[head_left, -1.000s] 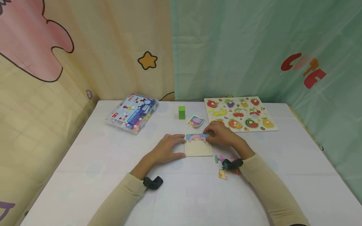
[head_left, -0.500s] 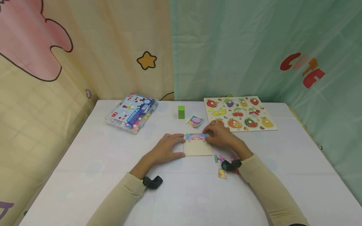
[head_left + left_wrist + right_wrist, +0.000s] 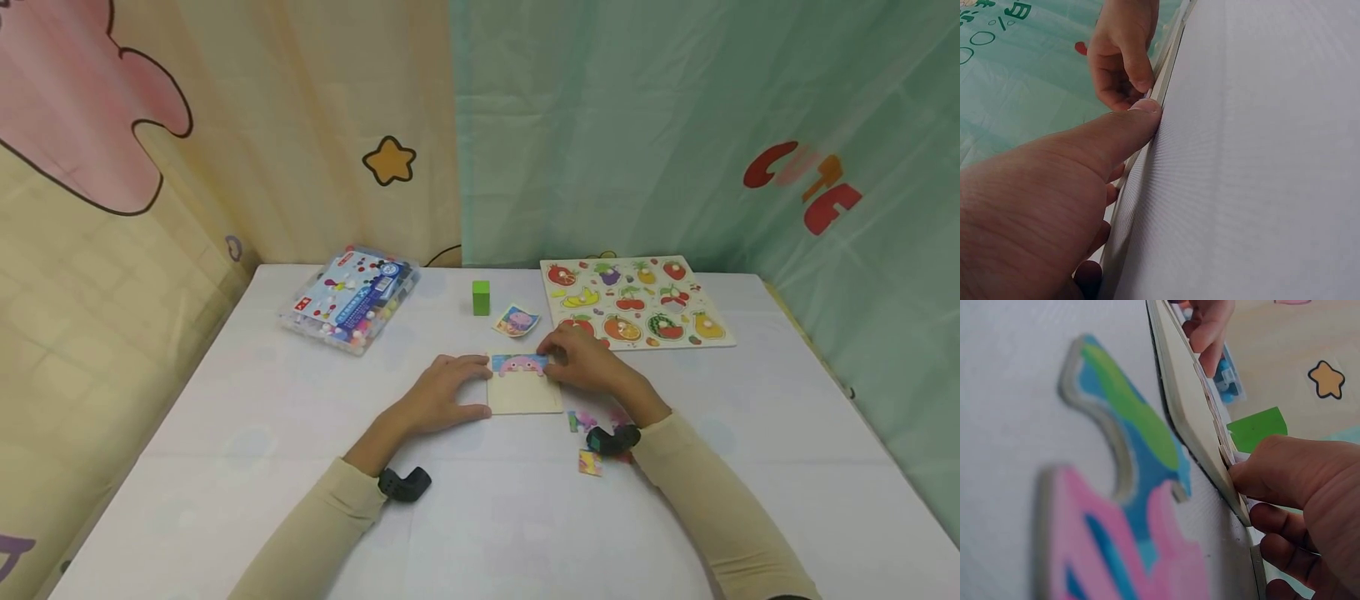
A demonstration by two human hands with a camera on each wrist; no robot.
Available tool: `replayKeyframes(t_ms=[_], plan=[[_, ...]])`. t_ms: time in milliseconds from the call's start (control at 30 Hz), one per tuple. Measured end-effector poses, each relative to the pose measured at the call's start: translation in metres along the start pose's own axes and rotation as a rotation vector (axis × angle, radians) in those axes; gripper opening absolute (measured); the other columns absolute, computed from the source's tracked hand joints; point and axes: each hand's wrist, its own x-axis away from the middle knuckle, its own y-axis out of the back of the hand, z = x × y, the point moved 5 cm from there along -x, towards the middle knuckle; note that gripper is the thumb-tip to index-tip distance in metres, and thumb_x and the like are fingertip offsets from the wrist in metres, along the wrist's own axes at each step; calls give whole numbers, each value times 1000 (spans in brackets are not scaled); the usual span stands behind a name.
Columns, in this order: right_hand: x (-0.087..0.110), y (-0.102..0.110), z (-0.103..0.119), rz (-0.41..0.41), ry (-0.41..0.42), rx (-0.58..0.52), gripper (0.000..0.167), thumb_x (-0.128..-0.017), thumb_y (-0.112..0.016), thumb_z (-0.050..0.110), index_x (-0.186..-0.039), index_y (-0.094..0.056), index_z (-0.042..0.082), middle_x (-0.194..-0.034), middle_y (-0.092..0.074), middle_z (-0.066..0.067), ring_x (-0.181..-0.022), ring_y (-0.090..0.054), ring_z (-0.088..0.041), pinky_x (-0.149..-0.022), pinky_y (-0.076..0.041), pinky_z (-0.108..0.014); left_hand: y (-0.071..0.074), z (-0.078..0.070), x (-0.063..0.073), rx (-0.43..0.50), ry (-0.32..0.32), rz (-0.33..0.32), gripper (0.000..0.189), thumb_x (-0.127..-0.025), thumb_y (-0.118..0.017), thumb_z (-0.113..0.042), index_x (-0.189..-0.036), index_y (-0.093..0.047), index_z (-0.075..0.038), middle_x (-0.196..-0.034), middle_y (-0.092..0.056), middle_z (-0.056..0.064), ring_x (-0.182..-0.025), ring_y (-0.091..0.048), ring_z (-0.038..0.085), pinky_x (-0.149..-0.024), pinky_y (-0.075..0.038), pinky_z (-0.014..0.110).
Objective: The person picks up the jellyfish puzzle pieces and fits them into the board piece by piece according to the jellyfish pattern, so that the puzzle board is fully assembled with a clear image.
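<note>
A small wooden puzzle board (image 3: 525, 396) lies flat on the white table, with a pink-and-blue strip of puzzle pieces (image 3: 517, 365) along its far edge. The left hand (image 3: 442, 396) holds the board by its left side, thumb near the front corner and fingers near the far one. At the far right corner, the right hand (image 3: 588, 360) pinches a puzzle piece between thumb and index finger; the fingers mostly hide this piece. In the right wrist view the right thumb (image 3: 1260, 475) sits against the pieces at the board's edge. Loose puzzle pieces (image 3: 590, 462) lie under the right wrist, partly covered.
Beyond the board stand a green block (image 3: 481, 298) and a small picture card (image 3: 517, 321). A fruit peg board (image 3: 712, 308) lies at the back right, close to the right hand. The clear case of beads (image 3: 348, 300) is at the back left.
</note>
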Motion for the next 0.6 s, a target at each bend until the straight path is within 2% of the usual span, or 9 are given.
replayKeyframes(t_ms=[600], plan=[[1,-1,0,17,-15,0,25,-88,-76,12,-112,-70,8,-104,-57,-3,-95,-48,-22,-86,-43,-40,0,-1,0,0,5,-4,57,-90,-76,-43,-137,-61,-16,-154,-47,2,-131,-42,27,-106,-35,45]])
